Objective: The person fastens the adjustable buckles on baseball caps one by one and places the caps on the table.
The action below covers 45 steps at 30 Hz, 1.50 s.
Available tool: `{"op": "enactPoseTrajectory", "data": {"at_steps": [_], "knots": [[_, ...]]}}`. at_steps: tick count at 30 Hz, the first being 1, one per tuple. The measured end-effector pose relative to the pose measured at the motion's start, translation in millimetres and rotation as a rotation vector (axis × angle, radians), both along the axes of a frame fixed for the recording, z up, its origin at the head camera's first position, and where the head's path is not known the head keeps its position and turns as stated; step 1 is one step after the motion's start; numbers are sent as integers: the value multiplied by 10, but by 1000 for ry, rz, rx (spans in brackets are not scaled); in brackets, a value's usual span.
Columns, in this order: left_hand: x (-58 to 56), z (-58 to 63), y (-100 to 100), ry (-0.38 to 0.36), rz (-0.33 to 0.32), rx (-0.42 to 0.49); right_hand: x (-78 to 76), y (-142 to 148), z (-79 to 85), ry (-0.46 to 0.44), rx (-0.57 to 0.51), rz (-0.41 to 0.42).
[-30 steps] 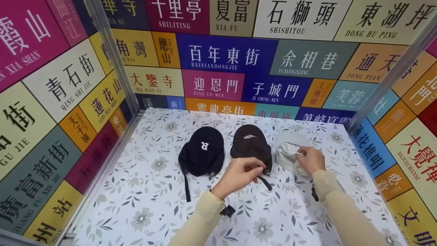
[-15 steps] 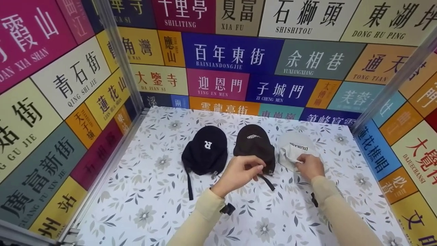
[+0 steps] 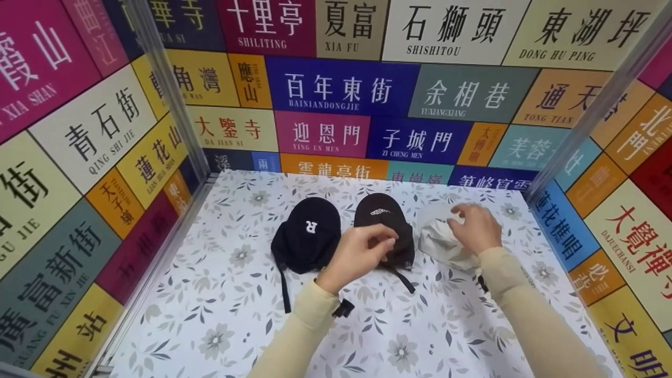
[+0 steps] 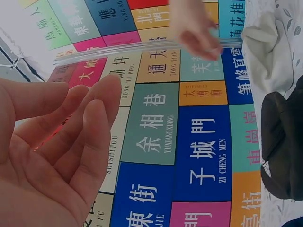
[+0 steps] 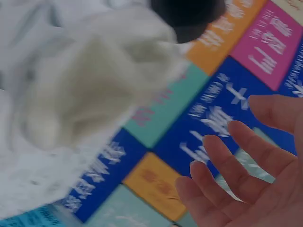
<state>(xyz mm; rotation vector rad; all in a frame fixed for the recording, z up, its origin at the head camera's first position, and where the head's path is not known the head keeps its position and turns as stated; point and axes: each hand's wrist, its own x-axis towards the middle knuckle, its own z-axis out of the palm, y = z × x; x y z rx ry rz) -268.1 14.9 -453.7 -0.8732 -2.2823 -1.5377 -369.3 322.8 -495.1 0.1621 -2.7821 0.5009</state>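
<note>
Three caps lie in a row on the table. A navy cap [image 3: 302, 244] with a white R is at the left, a dark brown cap [image 3: 379, 211] in the middle and an off-white cap [image 3: 437, 242] at the right. My left hand [image 3: 359, 254] hovers over the brown cap's near part with loosely bent fingers and nothing in them. Over the off-white cap is my right hand [image 3: 479, 230], its fingers spread and holding nothing. In the right wrist view the off-white cap [image 5: 94, 85] looks creased and stands apart from my fingers [image 5: 227, 165].
A white cloth with grey flowers and leaves covers the table [image 3: 220, 325]. Colourful sign-covered wall panels [image 3: 341, 86] enclose the back and both sides, joined by metal corner posts [image 3: 176, 89]. Black straps [image 3: 284, 291] trail from the navy and brown caps towards the near side.
My right hand has let go of the off-white cap's edge and lifted off, fingers spreading. The left hand has risen slightly and remains over the brown cap. The caps stay in their row.
</note>
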Motion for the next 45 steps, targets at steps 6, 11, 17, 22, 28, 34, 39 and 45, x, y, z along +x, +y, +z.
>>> {"op": "enactPoseTrajectory", "data": {"at_steps": [6,11,17,22,28,34,39,45], "knots": [[53,-110,-58,-3,50,-27,-73,-514,396,105,-14,82],[41,-109,-137,-2,71,-29,-113,-916,339,93,-6,165],[36,-160,-223,31,116,-38,-127,-1173,-100,-37,26,242],[31,-217,-242,-12,103,-20,-118,-1192,-494,-123,78,278],[14,-217,-270,4,111,-25,-113,-1223,-837,-141,149,271],[-17,-205,-264,10,102,-51,-109,-1243,-1047,-112,96,271],[-23,-212,-280,10,101,-42,-152,-1252,-1147,-27,32,261],[0,-267,-324,-4,109,-16,-214,-1272,-1130,7,-8,252]]}}
